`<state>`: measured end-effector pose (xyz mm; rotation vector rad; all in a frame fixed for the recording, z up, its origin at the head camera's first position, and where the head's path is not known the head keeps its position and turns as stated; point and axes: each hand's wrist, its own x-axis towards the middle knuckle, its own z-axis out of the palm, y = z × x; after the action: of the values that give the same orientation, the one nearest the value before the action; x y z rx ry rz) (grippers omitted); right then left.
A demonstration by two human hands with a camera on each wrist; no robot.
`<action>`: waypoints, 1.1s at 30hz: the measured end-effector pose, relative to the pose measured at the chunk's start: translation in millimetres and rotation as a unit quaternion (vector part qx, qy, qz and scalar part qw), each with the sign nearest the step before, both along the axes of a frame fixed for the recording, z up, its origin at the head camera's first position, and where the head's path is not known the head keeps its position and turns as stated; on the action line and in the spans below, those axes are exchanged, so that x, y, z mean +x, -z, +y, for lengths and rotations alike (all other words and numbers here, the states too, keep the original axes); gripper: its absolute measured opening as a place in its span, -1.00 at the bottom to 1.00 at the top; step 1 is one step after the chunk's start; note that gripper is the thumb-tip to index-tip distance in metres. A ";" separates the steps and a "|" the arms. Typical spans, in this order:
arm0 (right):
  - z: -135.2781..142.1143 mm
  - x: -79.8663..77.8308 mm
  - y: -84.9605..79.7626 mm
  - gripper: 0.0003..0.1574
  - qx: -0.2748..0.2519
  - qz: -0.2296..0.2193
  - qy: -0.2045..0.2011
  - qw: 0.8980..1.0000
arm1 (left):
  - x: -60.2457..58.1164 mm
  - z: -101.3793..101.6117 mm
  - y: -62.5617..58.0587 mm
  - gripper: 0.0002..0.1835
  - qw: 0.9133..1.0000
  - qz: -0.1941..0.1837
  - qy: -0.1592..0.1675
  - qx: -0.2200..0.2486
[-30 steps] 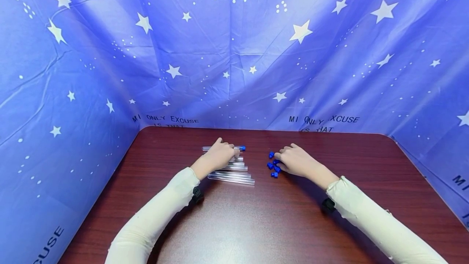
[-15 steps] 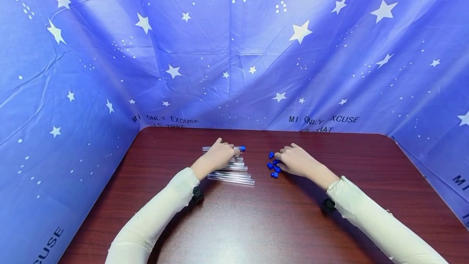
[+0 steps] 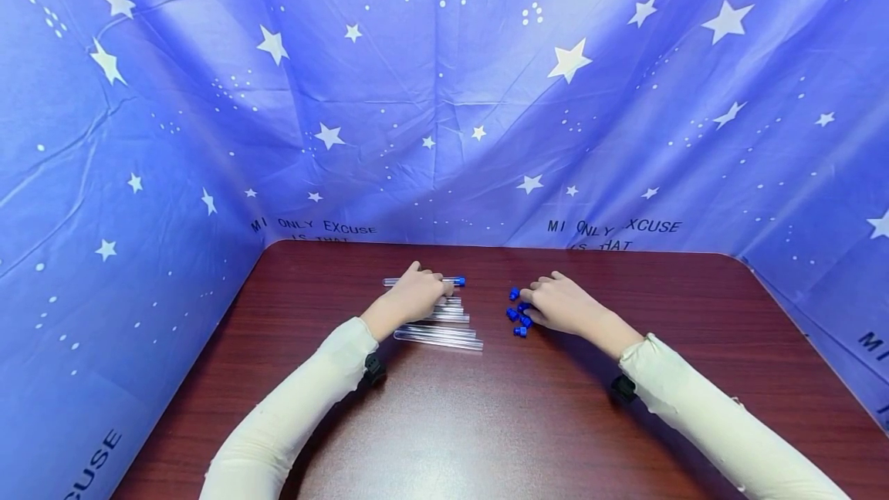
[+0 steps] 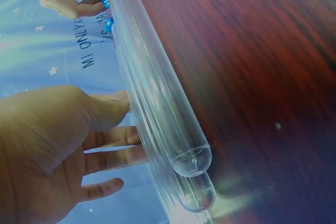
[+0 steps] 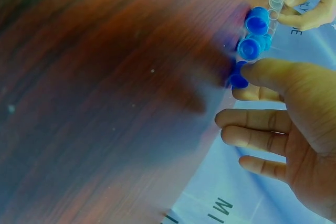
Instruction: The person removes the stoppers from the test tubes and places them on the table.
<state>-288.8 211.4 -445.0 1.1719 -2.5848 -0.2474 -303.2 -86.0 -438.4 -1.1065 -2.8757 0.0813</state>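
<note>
Clear test tubes (image 3: 444,342) lie in a row at the table's middle left, one of them with a blue cap on its end. Over the tubes behind the front ones is my left hand (image 3: 414,295), its thumb and index finger pinching near a tube's open end; the other fingers (image 4: 113,160) stretch out, partly behind the tubes. Loose blue caps (image 3: 520,331) lie in a small cluster to the right. At that cluster my right hand (image 3: 559,303) pinches a blue cap (image 5: 239,75) between thumb and index finger, with the remaining fingers held out loosely.
The capped test tube (image 3: 390,282) lies furthest back, beyond my left hand. A dark red wooden table (image 3: 556,423) reaches to a blue star-printed curtain (image 3: 417,60) at the back and sides.
</note>
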 end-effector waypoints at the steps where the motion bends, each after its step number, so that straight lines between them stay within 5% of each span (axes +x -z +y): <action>1: -0.2 0.1 -0.3 -0.80 -0.001 0.000 0.000 1.000 | 0.3 0.0 -0.1 -0.87 1.000 0.000 -0.001 0.001; 10: -1.1 -1.1 -2.6 -0.78 -0.023 0.011 -0.010 1.000 | 0.2 1.0 -2.0 -0.81 1.000 0.026 -0.001 0.009; 20: -13.6 -8.2 -11.6 -0.79 -0.054 0.022 -0.009 0.998 | -1.9 -3.0 -7.3 -0.77 0.993 0.107 0.007 0.043; 33: -50.8 -19.7 -19.6 -0.75 -0.093 0.013 0.021 0.995 | -10.4 -5.5 -4.9 -0.71 0.989 0.129 -0.014 0.065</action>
<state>-308.5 160.7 -425.4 1.0412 -2.5481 -0.0305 -313.6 -91.5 -433.5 -0.9537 -2.6260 0.0352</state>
